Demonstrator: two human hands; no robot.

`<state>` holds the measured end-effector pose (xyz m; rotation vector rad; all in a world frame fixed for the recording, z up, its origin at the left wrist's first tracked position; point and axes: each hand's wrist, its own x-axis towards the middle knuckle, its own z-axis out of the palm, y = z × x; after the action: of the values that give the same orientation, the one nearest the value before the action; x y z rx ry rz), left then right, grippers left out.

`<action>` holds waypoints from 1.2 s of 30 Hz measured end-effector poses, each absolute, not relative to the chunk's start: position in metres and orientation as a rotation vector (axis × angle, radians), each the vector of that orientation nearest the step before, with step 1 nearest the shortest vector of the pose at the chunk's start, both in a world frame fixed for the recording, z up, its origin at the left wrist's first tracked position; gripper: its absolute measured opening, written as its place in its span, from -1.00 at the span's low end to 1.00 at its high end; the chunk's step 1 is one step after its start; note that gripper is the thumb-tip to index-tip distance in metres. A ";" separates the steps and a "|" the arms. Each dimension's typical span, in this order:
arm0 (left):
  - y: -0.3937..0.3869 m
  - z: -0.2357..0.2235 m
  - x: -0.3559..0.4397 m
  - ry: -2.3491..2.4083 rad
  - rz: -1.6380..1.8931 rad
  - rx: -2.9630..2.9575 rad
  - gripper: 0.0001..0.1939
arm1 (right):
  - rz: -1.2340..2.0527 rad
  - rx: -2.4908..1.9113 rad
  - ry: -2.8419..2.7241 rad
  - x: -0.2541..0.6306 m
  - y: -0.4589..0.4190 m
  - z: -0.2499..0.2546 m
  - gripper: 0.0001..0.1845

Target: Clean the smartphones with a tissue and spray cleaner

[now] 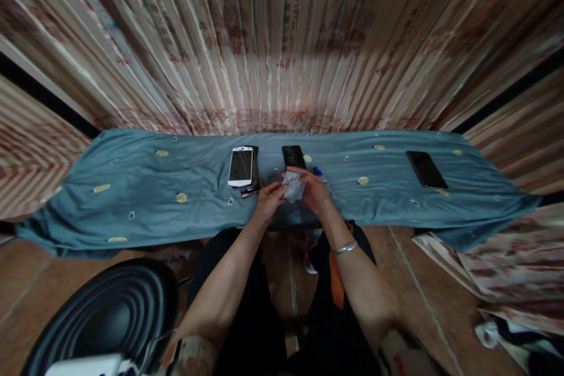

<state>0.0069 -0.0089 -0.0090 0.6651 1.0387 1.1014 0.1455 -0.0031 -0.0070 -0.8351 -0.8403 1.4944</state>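
Observation:
A crumpled, greyish-white tissue (292, 187) is held up between my two hands, just above the front of the cloth-covered table. My left hand (269, 198) pinches its left side with thumb and fingers. On the other side, my right hand (315, 191) grips the tissue, with one finger stretched along its top edge. Right behind it lies a black phone (293, 155), its lower end partly covered by my fingers. Something with a blue cap (318, 172), mostly hidden, lies beside my right hand. Left of my hands, a white phone (241, 167) rests on top of darker phones.
Another dark phone (426, 170) lies toward the right end of the blue patterned cloth (145, 200). Pleated curtains (282, 59) hang behind the table. A black round stool (106, 317) stands at lower left, with a white object (86, 366) near it.

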 end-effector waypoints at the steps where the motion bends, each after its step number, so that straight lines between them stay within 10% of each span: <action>1: -0.009 -0.008 0.005 1.048 1.099 0.672 -0.49 | 1.517 -0.829 -0.848 0.145 -0.004 -0.006 -0.56; 11: -0.012 -0.002 -0.014 1.136 1.047 1.078 -0.70 | 1.575 -0.840 -0.896 0.144 -0.006 -0.006 -0.48; 23: -0.016 0.019 -0.041 1.281 1.201 1.439 -0.75 | 0.286 -1.757 -1.445 0.205 0.000 -0.029 -0.57; 36: -0.014 0.012 -0.035 1.004 1.298 0.736 -0.59 | 0.437 -1.989 -1.504 0.215 -0.003 -0.031 -0.73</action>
<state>-0.0351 -0.0143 0.0119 0.7358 1.0041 1.2982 0.2151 -0.0032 -0.0314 -1.9892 -1.5041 0.4367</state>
